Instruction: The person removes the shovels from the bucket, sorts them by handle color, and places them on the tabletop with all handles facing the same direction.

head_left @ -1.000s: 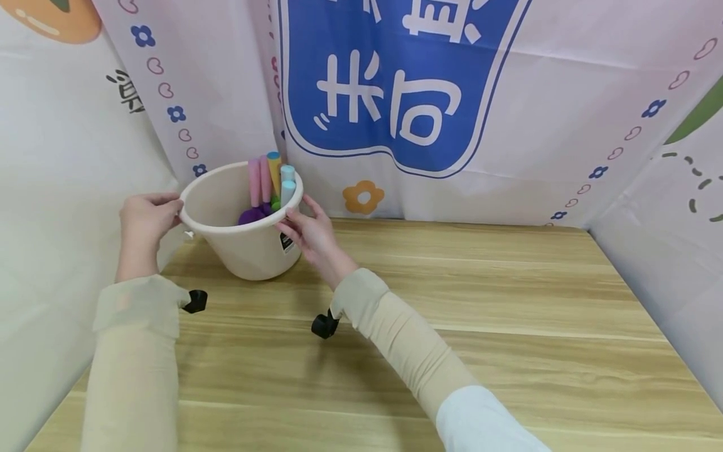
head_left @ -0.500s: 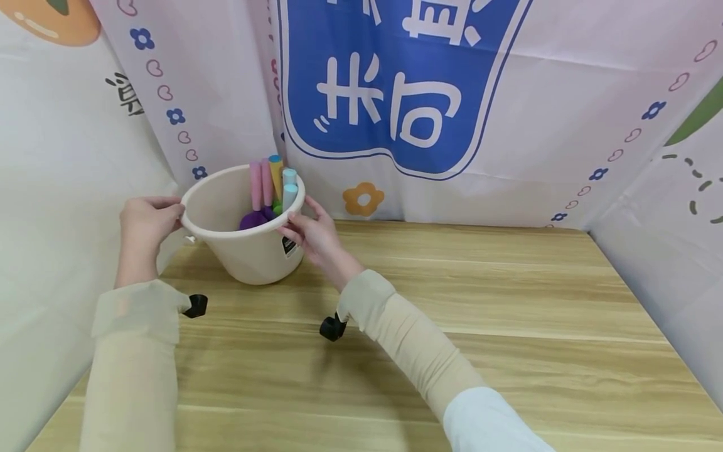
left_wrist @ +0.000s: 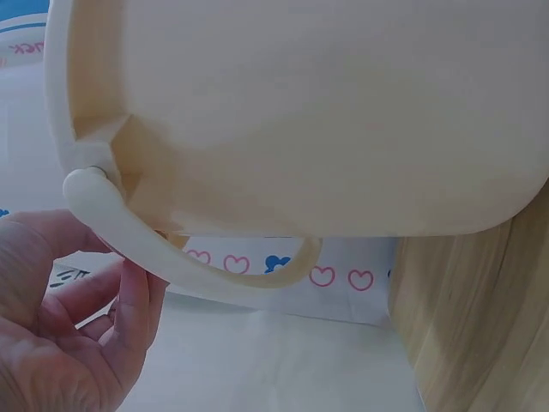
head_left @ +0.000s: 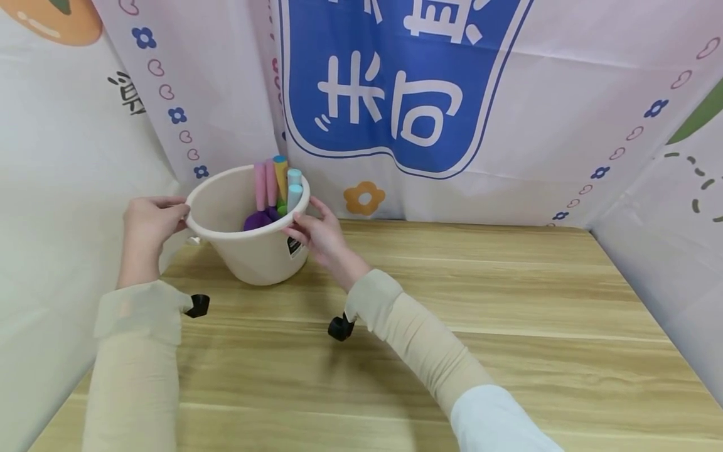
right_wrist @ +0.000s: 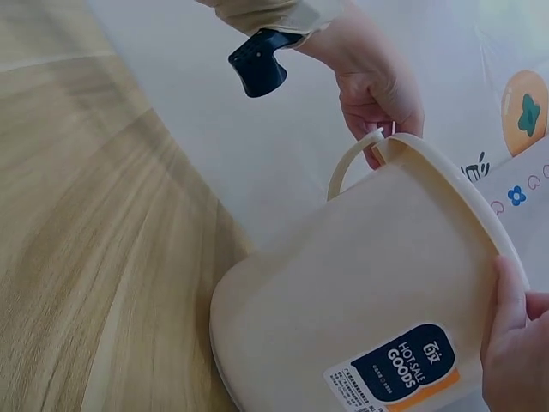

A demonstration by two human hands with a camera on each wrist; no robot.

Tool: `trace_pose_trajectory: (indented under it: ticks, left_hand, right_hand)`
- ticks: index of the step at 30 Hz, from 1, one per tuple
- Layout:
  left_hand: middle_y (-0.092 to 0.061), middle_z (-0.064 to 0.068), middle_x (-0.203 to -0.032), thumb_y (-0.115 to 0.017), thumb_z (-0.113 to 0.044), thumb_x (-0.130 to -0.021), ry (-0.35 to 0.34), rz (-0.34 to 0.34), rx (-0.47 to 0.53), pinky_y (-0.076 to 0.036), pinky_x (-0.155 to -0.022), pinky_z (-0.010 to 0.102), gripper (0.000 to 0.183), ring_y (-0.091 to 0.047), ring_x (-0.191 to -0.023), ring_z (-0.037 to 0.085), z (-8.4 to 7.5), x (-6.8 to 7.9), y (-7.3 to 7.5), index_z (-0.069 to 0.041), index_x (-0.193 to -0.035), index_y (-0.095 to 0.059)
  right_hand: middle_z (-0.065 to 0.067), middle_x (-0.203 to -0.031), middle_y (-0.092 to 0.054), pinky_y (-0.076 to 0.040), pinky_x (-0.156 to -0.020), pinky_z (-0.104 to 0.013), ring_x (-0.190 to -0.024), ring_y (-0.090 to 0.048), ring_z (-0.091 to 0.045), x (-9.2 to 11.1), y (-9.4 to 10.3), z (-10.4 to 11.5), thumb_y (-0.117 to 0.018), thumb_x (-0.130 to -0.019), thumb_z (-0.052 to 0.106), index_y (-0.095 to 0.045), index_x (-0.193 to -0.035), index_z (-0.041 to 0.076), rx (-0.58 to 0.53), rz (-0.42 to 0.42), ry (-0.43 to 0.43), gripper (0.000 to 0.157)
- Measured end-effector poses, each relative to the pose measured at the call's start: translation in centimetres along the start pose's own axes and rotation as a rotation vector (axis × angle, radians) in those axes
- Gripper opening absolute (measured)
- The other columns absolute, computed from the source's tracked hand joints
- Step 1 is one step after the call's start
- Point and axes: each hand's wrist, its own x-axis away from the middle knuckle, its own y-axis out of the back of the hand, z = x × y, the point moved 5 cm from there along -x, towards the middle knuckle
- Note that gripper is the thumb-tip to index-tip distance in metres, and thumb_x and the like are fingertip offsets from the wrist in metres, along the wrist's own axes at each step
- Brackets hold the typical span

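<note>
A cream plastic bucket [head_left: 248,260] stands at the back left of the wooden table. My left hand [head_left: 149,226] grips its left side at the rim, where the curved carry handle [left_wrist: 206,276] joins and hangs down. On the opposite side, my right hand [head_left: 326,240] pinches the rim, thumb on the outer wall above the label [right_wrist: 403,369]. Inside, against the right wall, lean two pink handles [head_left: 260,188], a yellow handle with a blue end [head_left: 281,174] and two light blue handles [head_left: 294,196]. A purple part [head_left: 258,220] lies lower; the lower ends are hidden.
White printed cloth [head_left: 226,81] hangs behind the table [head_left: 480,301] and along both sides. The bucket is close to the left and back cloths. Black wrist cameras [head_left: 341,327] stick out from both sleeves.
The bucket has shifted slightly to the right, with both hands moving along with it. Its contents lean as before, and both grips look the same.
</note>
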Motion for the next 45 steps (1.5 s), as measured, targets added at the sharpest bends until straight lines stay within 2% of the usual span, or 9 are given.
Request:
trace_pose_trajectory:
  ticks: [5, 14, 24, 37, 45]
  left_hand:
    - [-0.048, 0.032, -0.147, -0.052, -0.019, -0.105, -0.004, 0.012, 0.024, -0.055, -0.08, 0.013, 0.052, -0.058, -0.065, -0.015, -0.1, 0.0, -0.3, 0.01, -0.147, -0.045]
    - [-0.049, 0.032, -0.144, -0.054, -0.016, -0.104, -0.007, 0.0, 0.069, -0.056, -0.077, 0.013, 0.049, -0.059, -0.066, -0.013, -0.2, 0.3, -0.8, 0.013, -0.144, -0.048]
    - [-0.052, 0.029, -0.143, -0.055, -0.022, -0.105, -0.002, 0.017, 0.035, -0.055, -0.081, 0.014, 0.051, -0.06, -0.069, -0.013, -0.6, 0.8, -1.5, 0.007, -0.147, -0.049]
    - [-0.054, 0.029, -0.14, -0.056, -0.019, -0.104, -0.033, 0.04, 0.048, -0.055, -0.082, 0.015, 0.05, -0.06, -0.072, -0.011, -1.1, 1.1, -2.6, 0.008, -0.145, -0.05]
    - [-0.057, 0.023, -0.132, -0.058, -0.018, -0.103, -0.051, 0.043, 0.092, -0.056, -0.077, 0.013, 0.05, -0.062, -0.071, -0.011, -1.4, 1.7, -3.3, 0.01, -0.144, -0.05]
  right_hand:
    - [-0.02, -0.109, -0.064, -0.06, -0.078, -0.024, -0.086, -0.068, -0.022, 0.3, 0.2, 0.2, -0.054, -0.102, -0.006, -0.034, -0.161, 0.015, 0.011, -0.016, 0.001, 0.065]
    - [-0.021, -0.108, -0.064, -0.061, -0.079, -0.026, -0.087, -0.068, -0.024, 0.9, 0.7, 0.5, -0.055, -0.102, -0.008, -0.035, -0.16, 0.015, 0.0, -0.02, -0.001, 0.065]
    - [-0.02, -0.103, -0.062, -0.061, -0.079, -0.026, -0.082, -0.067, -0.023, 1.3, 1.5, 1.0, -0.054, -0.101, -0.01, -0.033, -0.159, 0.015, -0.004, -0.011, -0.004, 0.066]
    - [-0.026, -0.121, -0.058, -0.061, -0.083, -0.029, -0.095, -0.066, -0.027, 2.4, 2.8, 1.7, -0.052, -0.102, -0.011, -0.032, -0.158, 0.019, -0.011, -0.009, -0.017, 0.067]
    - [-0.027, -0.124, -0.057, -0.061, -0.084, -0.029, -0.095, -0.066, -0.027, 2.9, 3.5, 2.3, -0.051, -0.102, -0.01, -0.029, -0.159, 0.017, 0.031, -0.008, -0.022, 0.067]
